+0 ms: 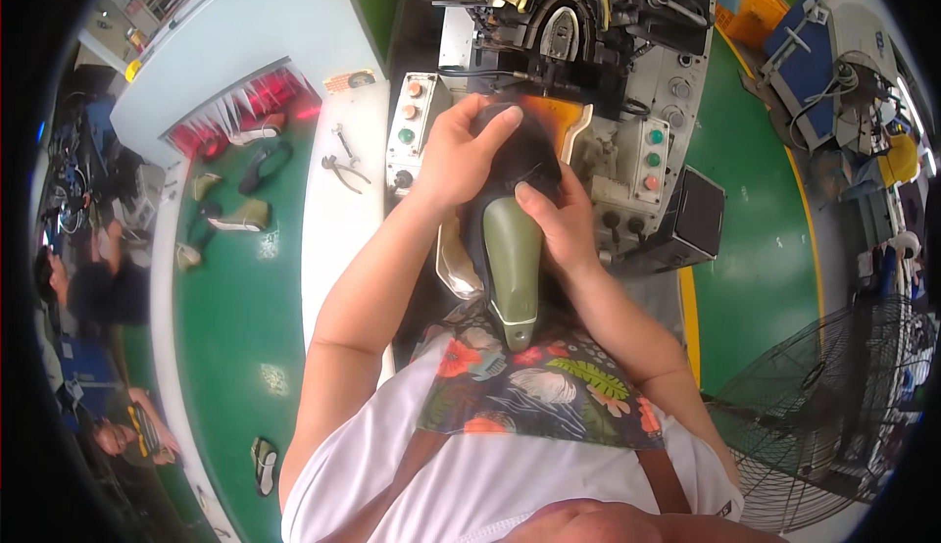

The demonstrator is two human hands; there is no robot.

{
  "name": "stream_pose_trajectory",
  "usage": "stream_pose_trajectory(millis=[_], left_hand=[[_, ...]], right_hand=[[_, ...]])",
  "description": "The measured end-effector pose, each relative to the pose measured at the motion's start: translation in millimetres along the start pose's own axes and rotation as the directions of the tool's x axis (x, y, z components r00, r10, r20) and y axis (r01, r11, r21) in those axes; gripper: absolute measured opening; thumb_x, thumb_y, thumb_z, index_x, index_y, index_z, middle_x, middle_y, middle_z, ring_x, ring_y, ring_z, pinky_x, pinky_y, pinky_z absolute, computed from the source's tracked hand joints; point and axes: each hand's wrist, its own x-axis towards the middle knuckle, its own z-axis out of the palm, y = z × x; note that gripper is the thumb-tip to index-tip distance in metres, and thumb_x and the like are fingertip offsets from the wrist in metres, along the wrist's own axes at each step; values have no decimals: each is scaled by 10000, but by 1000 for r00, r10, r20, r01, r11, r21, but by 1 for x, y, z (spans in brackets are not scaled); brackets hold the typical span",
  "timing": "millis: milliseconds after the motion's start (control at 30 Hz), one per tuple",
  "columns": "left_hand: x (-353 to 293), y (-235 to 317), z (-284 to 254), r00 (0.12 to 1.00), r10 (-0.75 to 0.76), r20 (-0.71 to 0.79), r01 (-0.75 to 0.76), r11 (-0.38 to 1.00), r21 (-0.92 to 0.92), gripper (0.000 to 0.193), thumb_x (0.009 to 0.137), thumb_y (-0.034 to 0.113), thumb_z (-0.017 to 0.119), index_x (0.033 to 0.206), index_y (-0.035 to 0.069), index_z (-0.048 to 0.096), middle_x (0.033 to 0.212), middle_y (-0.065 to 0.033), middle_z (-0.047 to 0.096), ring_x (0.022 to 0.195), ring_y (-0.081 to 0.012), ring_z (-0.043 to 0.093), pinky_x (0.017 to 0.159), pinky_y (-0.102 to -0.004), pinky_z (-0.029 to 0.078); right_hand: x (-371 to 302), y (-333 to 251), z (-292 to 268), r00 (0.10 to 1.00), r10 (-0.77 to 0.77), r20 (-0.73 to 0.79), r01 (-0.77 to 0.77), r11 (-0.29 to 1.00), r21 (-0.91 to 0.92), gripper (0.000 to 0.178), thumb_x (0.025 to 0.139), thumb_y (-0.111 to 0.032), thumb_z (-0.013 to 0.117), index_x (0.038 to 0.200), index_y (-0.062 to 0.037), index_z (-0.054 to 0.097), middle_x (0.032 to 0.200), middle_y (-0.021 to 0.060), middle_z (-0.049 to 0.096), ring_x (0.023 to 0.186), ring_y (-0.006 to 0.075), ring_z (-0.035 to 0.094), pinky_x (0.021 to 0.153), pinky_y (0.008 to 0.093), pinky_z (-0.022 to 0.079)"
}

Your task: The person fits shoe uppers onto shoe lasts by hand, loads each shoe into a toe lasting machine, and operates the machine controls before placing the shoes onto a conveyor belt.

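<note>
A green plastic shoe last (pixel 512 249) points its narrow heel end at my floral apron (pixel 549 391). Over its far part sits a black shoe upper (pixel 524 151), held close in front of the machine (pixel 564 33). My left hand (pixel 463 156) is closed on the upper's far left side, thumb on top and fingertips partly hidden. On the right side my right hand (pixel 564 220) grips the upper next to the last, its thumb pressed on the edge and its other fingers underneath, out of sight.
Button boxes (pixel 412 117) (pixel 651 159) flank the machine. Pliers (pixel 345 172) and a wrench (pixel 343 139) lie on a white ledge at left. Beyond it, a green conveyor (pixel 240 298) carries several shoes. A black box (pixel 691 215) and a large fan (pixel 818 406) are at right. Other people work farther left.
</note>
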Motion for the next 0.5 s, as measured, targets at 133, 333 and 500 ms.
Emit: stream_pose_trajectory(millis=[133, 333, 500], left_hand=[[-5, -2, 0, 1000, 12, 6, -11, 999, -50, 198, 983, 225, 666, 959, 35, 616, 866, -16, 673, 768, -62, 598, 701, -231, 496], [-13, 0, 0, 1000, 1, 24, 4, 982, -190, 185, 994, 212, 662, 906, 61, 601, 815, 28, 642, 719, -29, 561, 650, -203, 472], [-3, -14, -1, 997, -69, 46, 74, 991, -112, 270, 990, 229, 655, 1119, -7, 631, 984, -42, 693, 866, -82, 633, 769, -241, 521]], right_hand=[[-4, 5, -8, 998, -4, 58, 9, 997, -77, 431, 877, -152, 773, 1231, -11, 572, 1097, 45, 652, 953, 112, 622, 828, 275, 518], [-16, 12, 0, 996, -72, 46, 73, 997, -14, 376, 913, -212, 735, 1207, -26, 592, 1036, 29, 660, 908, 119, 623, 810, 276, 512], [-1, 11, -10, 999, 27, 16, -26, 994, -103, 452, 947, -215, 660, 1332, -3, 555, 1158, 60, 644, 1001, 130, 625, 858, 275, 503]])
